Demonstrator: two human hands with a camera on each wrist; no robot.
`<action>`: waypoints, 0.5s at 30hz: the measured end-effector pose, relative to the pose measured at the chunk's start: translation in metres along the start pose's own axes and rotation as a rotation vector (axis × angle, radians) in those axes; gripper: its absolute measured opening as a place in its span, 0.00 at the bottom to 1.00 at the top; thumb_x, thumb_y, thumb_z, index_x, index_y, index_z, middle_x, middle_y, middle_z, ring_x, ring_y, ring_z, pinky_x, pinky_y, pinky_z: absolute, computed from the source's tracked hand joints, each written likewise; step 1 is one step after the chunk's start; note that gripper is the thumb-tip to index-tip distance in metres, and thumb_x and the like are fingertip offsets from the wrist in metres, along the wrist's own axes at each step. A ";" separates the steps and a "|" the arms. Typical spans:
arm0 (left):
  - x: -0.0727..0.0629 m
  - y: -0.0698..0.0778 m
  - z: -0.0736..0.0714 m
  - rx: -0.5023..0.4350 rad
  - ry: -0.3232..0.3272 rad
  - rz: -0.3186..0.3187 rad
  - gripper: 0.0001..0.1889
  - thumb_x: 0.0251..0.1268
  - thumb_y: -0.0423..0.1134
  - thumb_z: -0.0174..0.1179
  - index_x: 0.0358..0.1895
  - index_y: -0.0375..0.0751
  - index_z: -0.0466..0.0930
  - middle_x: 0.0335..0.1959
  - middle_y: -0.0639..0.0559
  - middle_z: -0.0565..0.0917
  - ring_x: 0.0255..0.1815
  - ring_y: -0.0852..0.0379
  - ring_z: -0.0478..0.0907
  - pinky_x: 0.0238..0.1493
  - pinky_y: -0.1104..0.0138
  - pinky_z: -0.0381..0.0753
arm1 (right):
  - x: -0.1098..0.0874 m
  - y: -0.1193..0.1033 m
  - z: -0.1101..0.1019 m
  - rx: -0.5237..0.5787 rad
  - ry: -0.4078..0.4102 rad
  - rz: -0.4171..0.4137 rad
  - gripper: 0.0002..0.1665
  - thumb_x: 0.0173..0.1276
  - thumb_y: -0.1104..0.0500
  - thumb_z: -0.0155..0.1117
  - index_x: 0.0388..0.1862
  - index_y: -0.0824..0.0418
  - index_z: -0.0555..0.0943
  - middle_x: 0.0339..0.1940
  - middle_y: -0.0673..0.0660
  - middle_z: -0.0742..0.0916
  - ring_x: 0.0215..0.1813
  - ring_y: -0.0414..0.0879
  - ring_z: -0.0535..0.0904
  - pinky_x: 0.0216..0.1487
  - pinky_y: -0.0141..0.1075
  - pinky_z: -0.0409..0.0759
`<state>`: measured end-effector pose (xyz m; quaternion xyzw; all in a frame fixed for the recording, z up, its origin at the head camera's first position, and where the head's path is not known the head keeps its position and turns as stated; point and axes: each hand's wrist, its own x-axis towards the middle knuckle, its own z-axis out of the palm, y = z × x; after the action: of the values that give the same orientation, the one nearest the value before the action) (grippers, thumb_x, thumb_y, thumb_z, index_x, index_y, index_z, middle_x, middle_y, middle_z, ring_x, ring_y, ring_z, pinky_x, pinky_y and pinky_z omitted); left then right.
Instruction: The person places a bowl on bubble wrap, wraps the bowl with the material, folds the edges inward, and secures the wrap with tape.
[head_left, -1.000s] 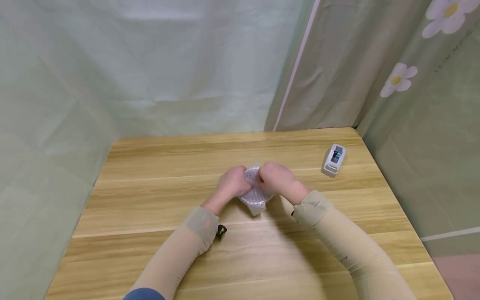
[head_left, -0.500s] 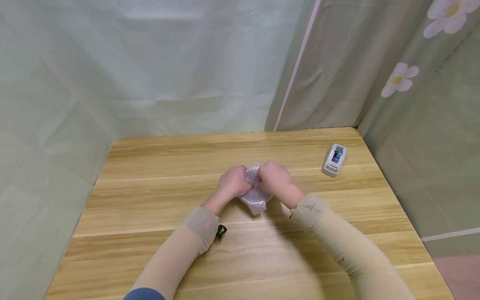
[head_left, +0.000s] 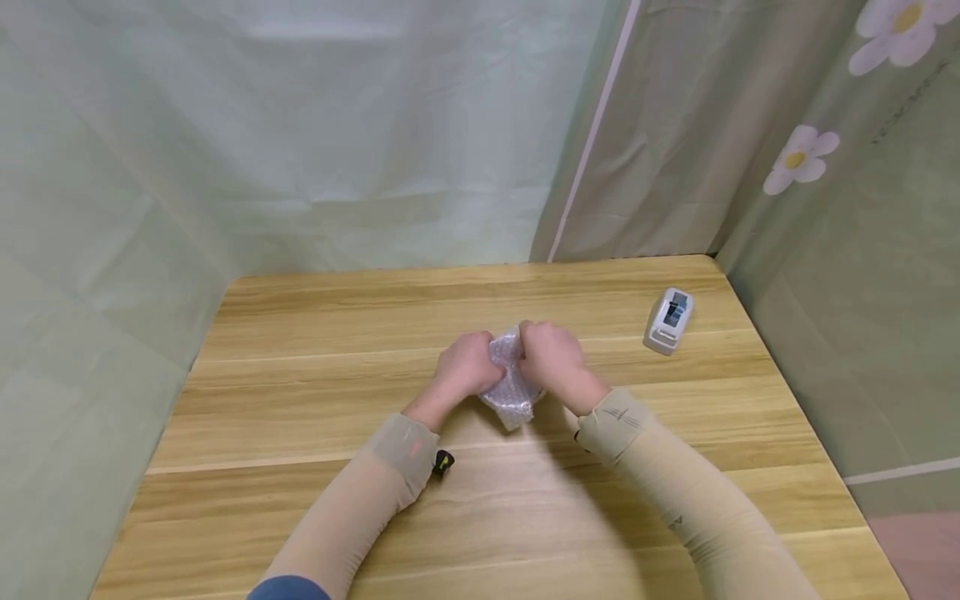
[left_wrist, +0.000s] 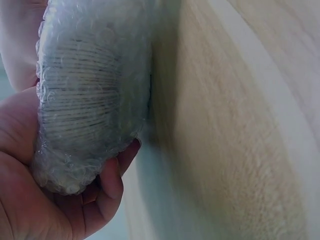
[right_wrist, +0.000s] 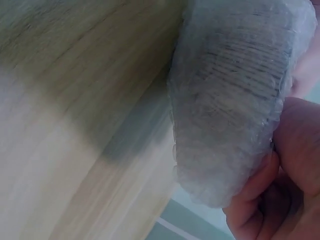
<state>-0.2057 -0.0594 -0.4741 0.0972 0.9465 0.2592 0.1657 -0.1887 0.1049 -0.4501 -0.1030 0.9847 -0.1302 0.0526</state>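
A bundle in clear bubble wrap [head_left: 513, 397] is between both hands over the middle of the table. Through the plastic, a pale rounded thing with thin dark stripes shows, its shape blurred by the wrap. My left hand [head_left: 467, 364] grips the bundle's left end; in the left wrist view the fingers [left_wrist: 111, 180] curl beneath the wrapped bundle [left_wrist: 85, 100]. On the opposite side, my right hand [head_left: 553, 360] pinches the wrap between thumb and curled fingers, and the right wrist view shows these fingers [right_wrist: 252, 200] at the lower edge of the wrap [right_wrist: 225, 100].
Toward the back right corner of the wooden table [head_left: 300, 400] stands a small white and grey tape dispenser [head_left: 667, 321]. A small black object [head_left: 443, 462] shows beside the left sleeve cuff. Pale green curtains [head_left: 390, 142] hang behind the table and at both sides.
My right hand has shifted slightly along the wrap's edge, its wrist and forearm turning a little toward the left. The left hand and the bundle stay almost where they were.
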 end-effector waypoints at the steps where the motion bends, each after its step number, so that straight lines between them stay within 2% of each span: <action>1: 0.000 0.000 0.000 0.000 0.002 -0.002 0.24 0.61 0.40 0.75 0.59 0.35 0.83 0.41 0.47 0.86 0.34 0.52 0.82 0.35 0.59 0.86 | 0.000 0.001 0.000 0.020 -0.004 -0.003 0.12 0.61 0.63 0.76 0.38 0.61 0.79 0.30 0.56 0.85 0.31 0.51 0.83 0.29 0.42 0.85; 7: 0.000 -0.005 -0.004 0.006 0.004 0.014 0.28 0.61 0.42 0.74 0.64 0.35 0.82 0.49 0.44 0.88 0.39 0.49 0.83 0.43 0.55 0.87 | 0.001 0.008 -0.008 0.145 -0.034 -0.061 0.09 0.65 0.63 0.71 0.36 0.59 0.78 0.27 0.53 0.82 0.29 0.48 0.78 0.28 0.39 0.78; 11: 0.000 -0.008 -0.007 -0.005 0.005 0.049 0.27 0.62 0.43 0.72 0.63 0.35 0.82 0.50 0.43 0.88 0.44 0.46 0.84 0.49 0.51 0.87 | 0.000 0.014 -0.016 0.233 -0.072 -0.089 0.04 0.70 0.63 0.67 0.40 0.58 0.80 0.27 0.52 0.83 0.28 0.46 0.77 0.28 0.37 0.77; 15: -0.001 -0.011 -0.011 -0.065 -0.010 0.077 0.28 0.69 0.50 0.69 0.65 0.35 0.81 0.54 0.41 0.88 0.50 0.44 0.85 0.53 0.49 0.86 | -0.001 0.021 -0.023 0.294 -0.102 -0.084 0.05 0.73 0.60 0.65 0.46 0.58 0.83 0.28 0.53 0.84 0.29 0.45 0.78 0.30 0.38 0.78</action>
<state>-0.2096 -0.0744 -0.4703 0.1293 0.9324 0.2955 0.1632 -0.1946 0.1303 -0.4331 -0.1417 0.9459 -0.2697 0.1117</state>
